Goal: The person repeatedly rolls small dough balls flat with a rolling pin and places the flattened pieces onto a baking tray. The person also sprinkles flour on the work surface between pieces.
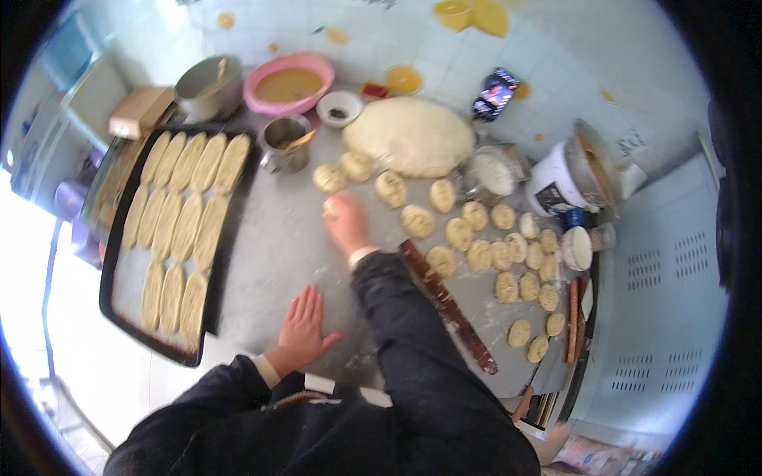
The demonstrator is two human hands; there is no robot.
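Observation:
My right hand (pixel 347 225) is curled around a small piece of dough (pixel 331 208), part of which shows at its left side. Just beyond it lie two rounded dough pieces (pixel 330 178). My left hand (pixel 302 329) rests palm down, fingers spread, on the grey worktop (pixel 268 262) near the front edge, holding nothing. A large dough mass (pixel 411 137) sits at the back. Many oval dough pieces (pixel 418 221) are spread over the right side. A dark, flour-dusted wooden strip (pixel 447 306) lies slanted beside my right forearm. Long flattened dough strips (pixel 189 225) lie in rows on a black-rimmed baking tray (pixel 107 271) at left.
Along the back stand a metal pot (pixel 196 89), a pink basin of liquid (pixel 256 101), a steel mug (pixel 280 156) and a white bowl (pixel 340 118). A phone (pixel 497 95) is against the wall. At right are a flour bowl (pixel 491 175), a white bucket (pixel 553 181) and wooden sticks (pixel 572 321).

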